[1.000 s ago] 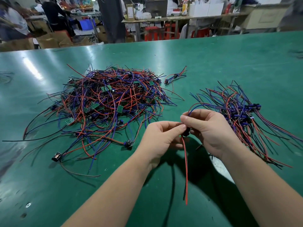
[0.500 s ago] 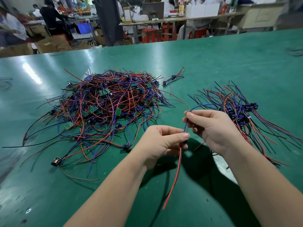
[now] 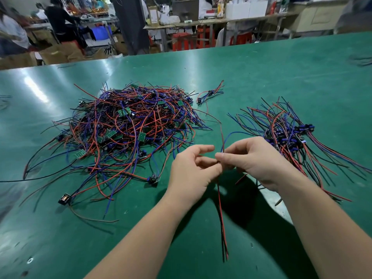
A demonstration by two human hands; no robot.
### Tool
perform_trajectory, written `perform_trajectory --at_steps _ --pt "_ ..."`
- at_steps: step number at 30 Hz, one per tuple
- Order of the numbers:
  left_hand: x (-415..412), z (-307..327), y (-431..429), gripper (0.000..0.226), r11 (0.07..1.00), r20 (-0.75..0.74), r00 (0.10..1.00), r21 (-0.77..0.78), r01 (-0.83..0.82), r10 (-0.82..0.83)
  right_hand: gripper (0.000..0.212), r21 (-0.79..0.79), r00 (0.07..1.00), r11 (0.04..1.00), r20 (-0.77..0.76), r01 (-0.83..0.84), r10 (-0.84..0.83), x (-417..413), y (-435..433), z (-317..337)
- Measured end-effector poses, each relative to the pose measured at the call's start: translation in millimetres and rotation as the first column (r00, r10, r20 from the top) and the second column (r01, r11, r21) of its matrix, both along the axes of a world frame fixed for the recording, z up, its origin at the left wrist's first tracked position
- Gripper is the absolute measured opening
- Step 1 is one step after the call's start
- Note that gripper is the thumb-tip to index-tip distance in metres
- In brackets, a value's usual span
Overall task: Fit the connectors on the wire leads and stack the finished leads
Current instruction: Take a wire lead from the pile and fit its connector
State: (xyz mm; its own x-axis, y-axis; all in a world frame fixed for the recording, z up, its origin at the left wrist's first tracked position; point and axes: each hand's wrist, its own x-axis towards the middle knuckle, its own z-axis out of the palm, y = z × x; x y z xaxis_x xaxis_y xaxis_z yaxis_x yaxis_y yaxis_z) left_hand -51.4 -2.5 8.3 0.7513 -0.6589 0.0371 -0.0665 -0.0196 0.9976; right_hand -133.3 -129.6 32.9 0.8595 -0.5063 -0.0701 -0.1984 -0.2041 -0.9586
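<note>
Both hands meet above the green table (image 3: 261,77), near its front. My right hand (image 3: 255,160) pinches a wire lead (image 3: 221,214) between thumb and forefinger. Its red and black wires hang down toward me, and a blue wire arcs up and right from the pinch. My left hand (image 3: 191,172) touches the same spot, thumb and forefinger curled round the lead; the connector is hidden between the fingers. A big tangled heap of red, blue and black leads (image 3: 124,133) with small green boards lies to the left. A stack of leads with dark connectors (image 3: 291,135) lies to the right.
A stray lead (image 3: 209,94) lies behind the heap. A loose black connector (image 3: 64,198) and another small part (image 3: 153,179) sit at the heap's near edge. Beyond the table's far edge stand workbenches, red stools, cartons and seated people.
My hands had drawn apart along the lead and have come back together. The hanging red and black wires swung from a leftward slant to nearly straight down.
</note>
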Motion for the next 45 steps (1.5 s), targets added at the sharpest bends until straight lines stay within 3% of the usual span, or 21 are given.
perform_trajectory --at_steps 4,11,18,24,35,38,42,45 --pt "0.1 -0.4 0.6 0.045 0.997 -0.015 0.999 0.055 0.049 -0.048 0.013 0.04 0.998 0.997 0.009 0.058 -0.059 2.7 -0.5 -2.7" --pt "-3.5 7.1 2.5 0.04 0.963 -0.185 0.953 0.084 0.257 -0.238 0.02 0.439 0.954 0.872 0.098 0.216 -0.285 4.0 -11.5 4.9" --pt "-2.9 8.5 4.5 0.028 0.96 -0.216 0.943 0.069 0.272 -0.252 0.016 0.56 0.972 0.821 0.108 0.114 -0.208 2.6 -6.7 8.1" --pt "-2.5 8.8 5.9 0.016 0.935 -0.265 0.911 0.078 0.347 -0.316 0.01 0.624 0.947 0.772 0.161 0.122 -0.279 2.1 -11.8 11.6" --pt "-5.3 13.9 14.0 0.009 0.754 -0.286 0.778 0.214 0.621 -0.559 0.017 0.573 0.832 0.762 0.231 0.304 -0.505 1.2 -32.5 14.3" --pt "-6.6 16.3 15.6 0.014 0.71 -0.296 0.741 0.225 0.668 -0.603 0.013 0.574 0.825 0.771 0.268 0.278 -0.497 0.3 -31.9 14.8" --pt "-3.9 16.7 19.8 0.029 0.658 -0.284 0.679 0.179 0.731 -0.677 0.015 0.551 0.819 0.799 0.327 0.24 -0.471 1.6 -27.1 15.1" --pt "-1.2 17.1 22.2 0.028 0.678 -0.262 0.667 0.062 0.733 -0.697 0.013 0.589 0.817 0.783 0.34 0.201 -0.466 2.3 -28.1 14.7"
